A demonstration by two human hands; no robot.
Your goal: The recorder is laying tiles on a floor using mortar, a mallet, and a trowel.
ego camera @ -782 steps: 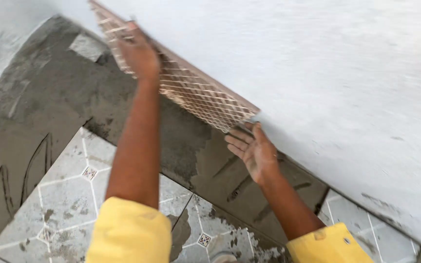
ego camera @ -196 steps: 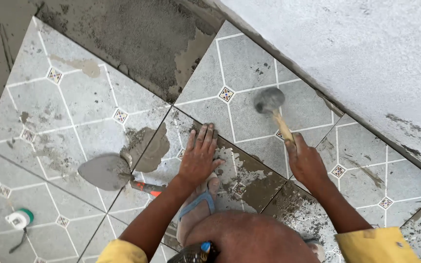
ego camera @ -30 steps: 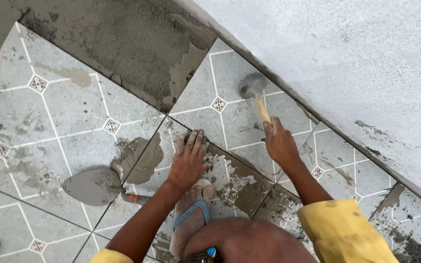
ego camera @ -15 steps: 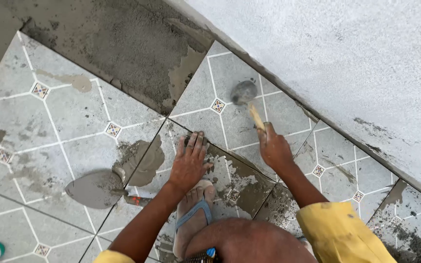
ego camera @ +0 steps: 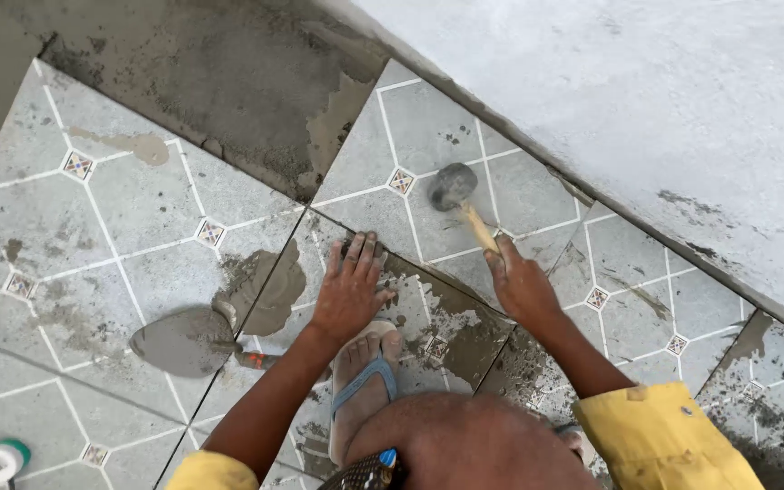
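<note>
1. Right hand [ego camera: 521, 286]: I logged it closed around the wooden handle of a rubber mallet [ego camera: 465, 201], gripped low on the shaft, likely so the head had room to swing.
2. Rubber mallet: its dark round head sat on or just above the grey patterned tile [ego camera: 428, 136] next to the wall; I could not tell whether it touched.
3. Left hand [ego camera: 350, 290]: I recorded it open and flat, fingers spread, palm down on the mortar-smeared tile [ego camera: 428, 327] nearest the person. It held nothing, and seemed placed to steady that tile or to brace the crouch.
4. Foot in a blue sandal [ego camera: 363, 386]: planted on the same smeared tile, just behind the left hand.
5. Trowel [ego camera: 183, 340]: I noted it lying flat on the laid tiles left of the left hand, blade coated in grey mortar, within reach but apart from both hands.
6. Mortar bed [ego camera: 220, 82]: bare and untiled at the top of the floor.
7. Wall [ego camera: 646, 118]: grey render, running diagonally along the right side.
8. Yellow sleeves [ego camera: 664, 440]: on both arms.
</note>
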